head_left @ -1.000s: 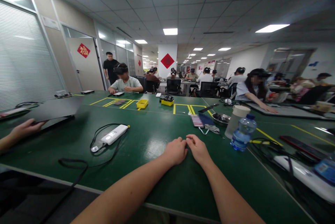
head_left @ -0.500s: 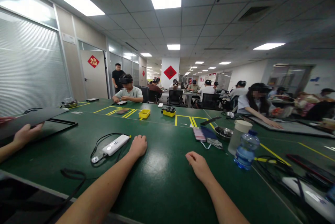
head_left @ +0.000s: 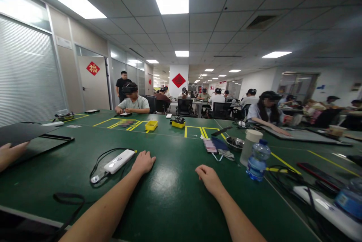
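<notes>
My left hand rests palm down on the green table, its fingers a little bent and slightly apart, with nothing in it. Close to its left lies a white power bank with a black cable looped around it. My right hand lies on its side on the tabletop, fingers loosely curled in and no object showing in them. Beyond the right hand are a dark blue cloth item and a grey cloth. A clear blue water bottle stands to its right.
A cream cup stands beside a metal bowl. Farther back are yellow trays. At the left edge another person's hand holds a dark panel. A second white power bank with cables lies at the right.
The view has turned slightly right and tipped up, so the scene sits farther left. Both my hands stay in place on the table. The neighbour's panel and hand have shifted left in view.
</notes>
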Motion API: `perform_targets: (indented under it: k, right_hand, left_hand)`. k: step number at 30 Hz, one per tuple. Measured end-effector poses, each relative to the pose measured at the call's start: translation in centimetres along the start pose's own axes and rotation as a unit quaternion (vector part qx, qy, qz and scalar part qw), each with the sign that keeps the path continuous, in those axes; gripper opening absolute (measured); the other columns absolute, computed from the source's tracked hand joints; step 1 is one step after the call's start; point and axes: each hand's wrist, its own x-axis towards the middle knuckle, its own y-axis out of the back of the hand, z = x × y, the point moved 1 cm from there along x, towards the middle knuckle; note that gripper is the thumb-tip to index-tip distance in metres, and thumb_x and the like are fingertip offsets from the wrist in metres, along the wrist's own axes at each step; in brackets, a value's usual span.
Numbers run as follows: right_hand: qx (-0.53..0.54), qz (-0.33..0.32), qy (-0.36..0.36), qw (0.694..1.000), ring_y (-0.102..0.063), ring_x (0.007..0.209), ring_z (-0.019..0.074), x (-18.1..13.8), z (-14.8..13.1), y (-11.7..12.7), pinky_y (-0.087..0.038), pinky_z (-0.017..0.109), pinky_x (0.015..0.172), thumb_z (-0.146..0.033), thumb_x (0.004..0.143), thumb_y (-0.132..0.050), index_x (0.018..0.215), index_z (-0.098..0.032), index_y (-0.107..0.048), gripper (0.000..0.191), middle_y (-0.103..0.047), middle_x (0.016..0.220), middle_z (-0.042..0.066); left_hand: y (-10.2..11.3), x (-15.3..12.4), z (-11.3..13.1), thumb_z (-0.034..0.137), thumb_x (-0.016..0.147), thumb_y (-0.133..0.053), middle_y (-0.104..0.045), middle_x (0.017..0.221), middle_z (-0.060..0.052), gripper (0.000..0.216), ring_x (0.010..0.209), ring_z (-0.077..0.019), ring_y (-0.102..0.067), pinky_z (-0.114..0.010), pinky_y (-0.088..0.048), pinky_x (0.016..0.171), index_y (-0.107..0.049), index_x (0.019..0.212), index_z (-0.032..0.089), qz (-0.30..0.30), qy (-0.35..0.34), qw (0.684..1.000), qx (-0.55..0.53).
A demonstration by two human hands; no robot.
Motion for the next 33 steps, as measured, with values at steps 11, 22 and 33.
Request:
perform_targets:
  k: [11, 22, 33]
  right_hand:
    - [-0.022, -0.003, 0.010, 1.000, -0.051, 0.056, 0.0132, 0.4, 0.5, -0.3, -0.036, 0.023, 0.056, -0.036, 0.079, -0.042, 0.072, -0.017, -0.062, 0.029, -0.057, 0.058, -0.001]
    - [-0.126, 0.021, 0.060, 0.990, -0.056, 0.073, 0.0149, -0.6, 0.2, -0.8, -0.041, 0.025, 0.070, -0.015, 0.070, -0.047, 0.081, -0.019, -0.064, 0.020, -0.060, 0.079, 0.004]
    - [-0.104, -0.056, 0.108, 0.987, -0.054, 0.074, 0.0145, -1.2, -0.8, -1.1, -0.040, 0.025, 0.068, -0.012, 0.063, -0.055, 0.086, -0.022, -0.062, 0.025, -0.061, 0.081, 0.000]
  left_hand:
    - [-1.8, -5.4, 13.9, 0.051, 0.079, -0.036, -0.041, 0.128, -0.022, 0.064, 0.124, -0.0323, -0.029, -0.039, -0.014, 0.102, -0.045, 0.122, 0.004, 0.001, -0.157, 0.978, -0.135]
    - [-1.5, -8.1, 16.7, 0.007, 0.068, -0.041, -0.045, 0.126, -0.016, 0.061, 0.116, -0.0251, -0.038, -0.033, -0.024, 0.099, -0.038, 0.129, 0.008, -0.035, -0.193, 0.956, -0.218]
    - [1.0, -7.4, 16.0, 0.014, 0.076, -0.043, -0.057, 0.089, -0.006, 0.025, 0.085, -0.0180, -0.053, -0.026, -0.039, 0.076, -0.063, 0.089, 0.021, -0.067, -0.300, 0.925, -0.224]
